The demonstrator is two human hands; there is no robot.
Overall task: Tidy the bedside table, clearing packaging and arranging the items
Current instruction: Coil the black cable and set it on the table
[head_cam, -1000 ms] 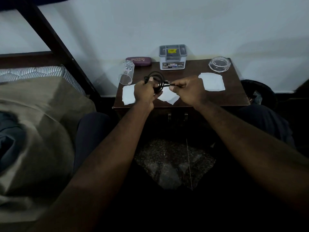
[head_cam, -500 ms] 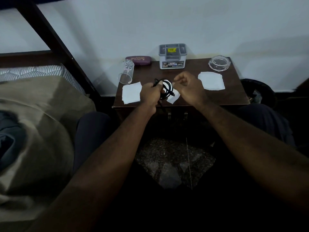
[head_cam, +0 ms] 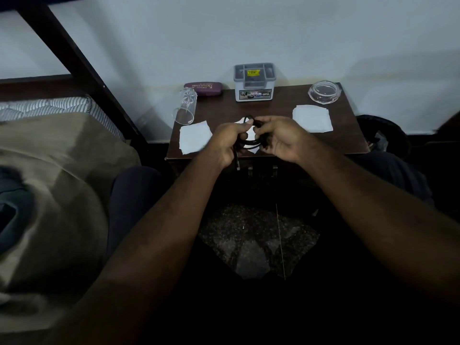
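Observation:
Over the front of the dark wooden bedside table, both my hands hold a black cable wound into a small coil. My left hand grips the coil's left side, with a plug end hanging below it. My right hand pinches the coil's right side. A white paper piece lies at the front left, another at the right, and a third is mostly hidden under my hands.
A clear glass tumbler lies tipped at the table's left edge. Against the wall sit a maroon spectacle case and a grey organiser box. A clear round glass dish is at the back right. A bed lies left.
My hands have drawn the cable into a tighter coil and shifted slightly toward the table's front edge; the plug end now hangs below my left hand.

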